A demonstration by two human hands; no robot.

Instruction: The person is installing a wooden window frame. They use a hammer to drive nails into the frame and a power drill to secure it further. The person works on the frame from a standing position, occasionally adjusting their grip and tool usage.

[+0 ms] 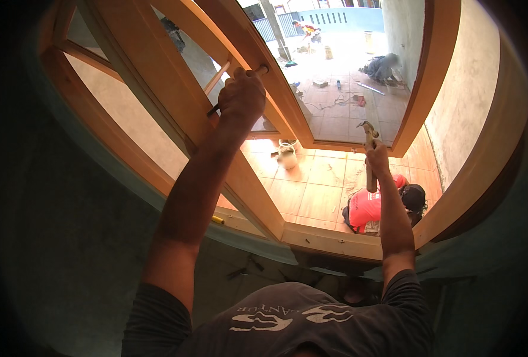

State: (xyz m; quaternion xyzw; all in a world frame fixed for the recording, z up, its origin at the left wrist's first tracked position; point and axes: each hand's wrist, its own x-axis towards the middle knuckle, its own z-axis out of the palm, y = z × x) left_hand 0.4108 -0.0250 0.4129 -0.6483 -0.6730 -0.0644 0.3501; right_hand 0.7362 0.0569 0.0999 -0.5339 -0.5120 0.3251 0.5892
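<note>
1. Claw hammer (369, 141) is up in the right hand (377, 157), fingers wrapped round the handle, head pointing up. From this angle it overlaps the lower rail of the window sash (431, 71); can't tell if it's touching.
2. Left hand (242, 95) is well apart from the right, fist closed on some dark-ended tool (213, 111) by the sash's left side. Mostly hidden, so can't say what kind.
3. Sash is wood with a glass pane, swung open above the sill (329, 239), which has a few small dark bits on it.
4. Outside, a person in a red shirt (365, 203) is crouched just past the sill, and a pale bucket (287, 156) sits on the tiled floor (311, 199).
5. Through the glass: another crouched person (385, 69).
</note>
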